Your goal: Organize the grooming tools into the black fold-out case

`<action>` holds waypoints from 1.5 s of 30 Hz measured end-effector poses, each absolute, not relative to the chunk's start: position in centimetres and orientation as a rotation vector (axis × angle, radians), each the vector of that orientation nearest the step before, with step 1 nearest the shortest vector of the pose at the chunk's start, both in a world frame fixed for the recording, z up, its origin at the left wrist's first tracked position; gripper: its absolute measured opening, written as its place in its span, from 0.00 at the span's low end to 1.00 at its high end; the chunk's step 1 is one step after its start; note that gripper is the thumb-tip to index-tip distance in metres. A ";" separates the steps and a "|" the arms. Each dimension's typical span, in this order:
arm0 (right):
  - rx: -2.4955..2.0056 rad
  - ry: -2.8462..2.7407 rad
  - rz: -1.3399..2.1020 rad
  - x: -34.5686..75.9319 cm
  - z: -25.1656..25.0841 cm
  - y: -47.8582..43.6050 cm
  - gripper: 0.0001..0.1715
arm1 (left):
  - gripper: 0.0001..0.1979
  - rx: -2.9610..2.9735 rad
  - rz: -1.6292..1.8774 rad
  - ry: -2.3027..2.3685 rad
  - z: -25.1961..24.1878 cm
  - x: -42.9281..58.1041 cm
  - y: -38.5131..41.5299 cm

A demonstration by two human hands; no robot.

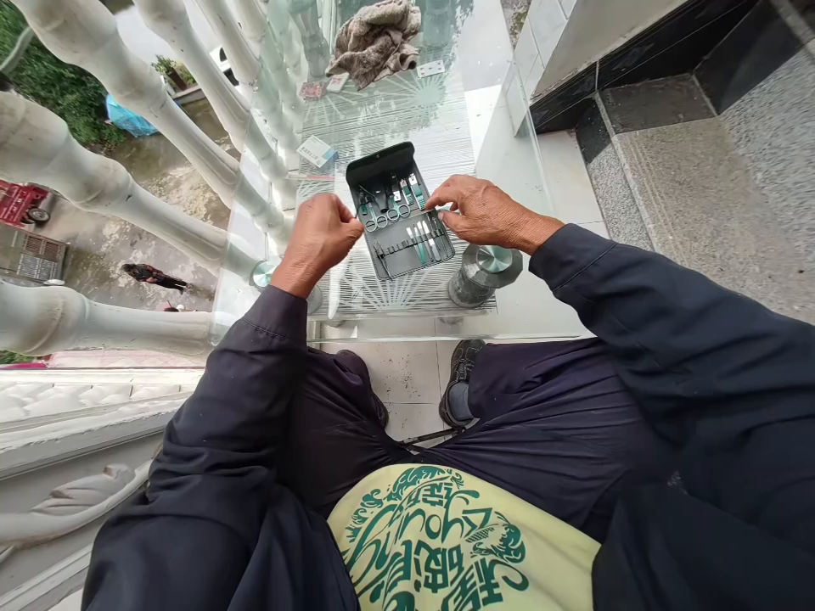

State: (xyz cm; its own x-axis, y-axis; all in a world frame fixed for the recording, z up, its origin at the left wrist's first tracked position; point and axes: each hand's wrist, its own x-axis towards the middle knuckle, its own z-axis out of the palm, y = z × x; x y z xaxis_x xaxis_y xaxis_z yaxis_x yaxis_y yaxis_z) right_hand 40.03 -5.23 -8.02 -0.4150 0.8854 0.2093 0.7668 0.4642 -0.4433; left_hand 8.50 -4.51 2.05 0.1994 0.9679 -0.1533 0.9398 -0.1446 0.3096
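A black manicure case (407,270) lies unfolded on the glass table (413,127). Small scissors (382,222), nail clippers (415,188) and several slim tools (421,242) with green or silver parts sit in its loops. At the case's left edge, near the fold, my left hand (322,238) is closed in a pinch. My right hand (484,208) pinches the right edge at about the same height, thumb and forefinger together. Both hands partly cover the case's sides.
Behind the case are a crumpled brown towel (375,38), a playing card (431,69) and a small white-and-blue box (317,151). A faceted glass table leg (474,280) shows at the right. White balusters (146,204) line the left, and stone steps (675,161) rise at the right.
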 end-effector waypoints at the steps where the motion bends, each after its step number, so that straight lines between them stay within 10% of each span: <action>1: -1.388 -2.309 0.388 40.0 -8.0 -5.2 0.30 | 0.11 2.141 0.125 1.736 2.1 9.0 -5.1; 34: -1.346 -2.076 0.514 39.1 -7.8 -6.4 0.19 | 0.08 1.719 0.205 1.438 1.2 11.5 -7.5; 37: -1.345 -1.828 0.717 37.8 -6.1 -6.6 0.08 | 0.06 1.631 0.333 1.356 1.2 11.5 -7.1; 45: -1.171 -1.377 1.283 33.1 -3.1 -6.3 0.20 | 0.09 1.520 0.484 1.253 0.4 12.3 -6.5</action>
